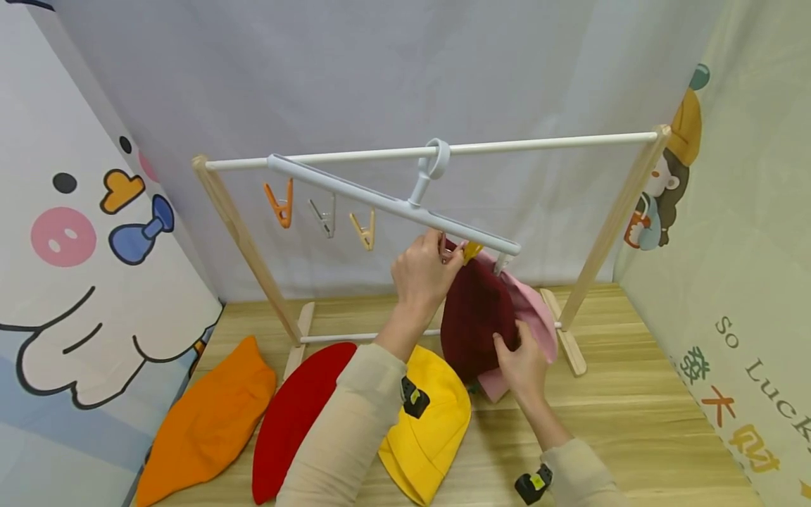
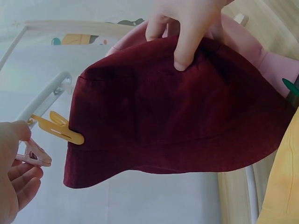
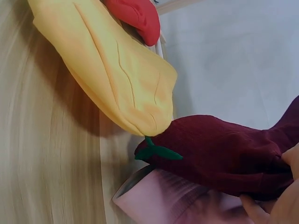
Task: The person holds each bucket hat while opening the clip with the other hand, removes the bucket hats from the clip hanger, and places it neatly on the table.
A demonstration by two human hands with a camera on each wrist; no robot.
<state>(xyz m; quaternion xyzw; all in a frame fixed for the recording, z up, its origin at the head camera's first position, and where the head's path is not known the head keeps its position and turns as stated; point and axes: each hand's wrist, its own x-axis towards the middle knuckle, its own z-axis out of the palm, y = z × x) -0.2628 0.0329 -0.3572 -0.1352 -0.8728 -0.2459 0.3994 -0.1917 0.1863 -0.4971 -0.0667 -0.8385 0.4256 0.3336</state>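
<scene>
A maroon bucket hat (image 1: 478,317) hangs below the right part of a pale grey clip hanger (image 1: 380,201), with a yellow clip (image 2: 60,128) biting its edge. My left hand (image 1: 418,274) pinches a pink clip (image 2: 36,154) beside that yellow one; the pink clip's tip stands apart from the fabric. Lower down, my right hand (image 1: 522,359) grips the maroon hat, thumb on its near face. Behind it hangs a pink hat (image 1: 537,313), held near the hanger's end by a pale clip (image 1: 503,263). A green leaf-shaped piece (image 3: 159,151) shows at the maroon hat's crown.
The hanger hooks over a white rail (image 1: 545,144) on a wooden-legged rack. An orange clip (image 1: 280,204), a grey clip (image 1: 324,215) and a light yellow clip (image 1: 364,231) dangle at left. Orange (image 1: 209,422), red (image 1: 300,415) and yellow (image 1: 431,415) hats lie on the wooden table (image 1: 659,422).
</scene>
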